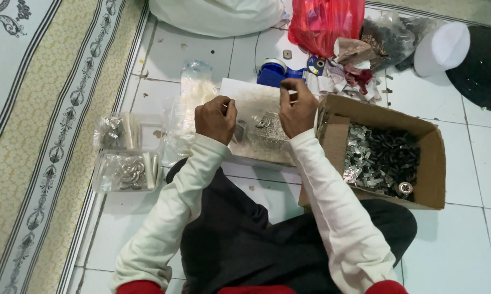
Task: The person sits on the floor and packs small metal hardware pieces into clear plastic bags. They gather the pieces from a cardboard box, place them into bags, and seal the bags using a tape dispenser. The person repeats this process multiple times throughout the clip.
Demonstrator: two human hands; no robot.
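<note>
1. Two clear plastic bags [126, 152] at far left on the white tiled floor [463, 250], beside a patterned rug [38, 136]; metal rings and small parts inside.
2. Another clear bag [193, 103], crumpled, just right of those, touching the edge of a white board [245, 90].
3. Left hand [216, 118] over the white board, fingers curled tight, thumb and forefinger pinched; whatever sits in the pinch too small to tell.
4. Between both hands, a small metal ring [263, 123] lying on a heap of tiny silvery pieces [275, 136] spread across the board, close to the right hand's palm side.
5. Right hand [297, 109] raised a little higher than the left, fingers bunched together at the tips as if nipping something tiny; held item not discernible.
6. Behind the hands, a blue tape dispenser [278, 72] on the floor, with a red plastic bag [324, 22] and a large white sack [218, 16] further back.
7. Just right of the right hand, an open cardboard box [430, 163] holding a mass of small silver and dark metal clips [381, 158], one round ringed part near its lower right corner.
8. At far right, a white cap [441, 49] beside a dark round object [482, 71], well apart from the hands.
</note>
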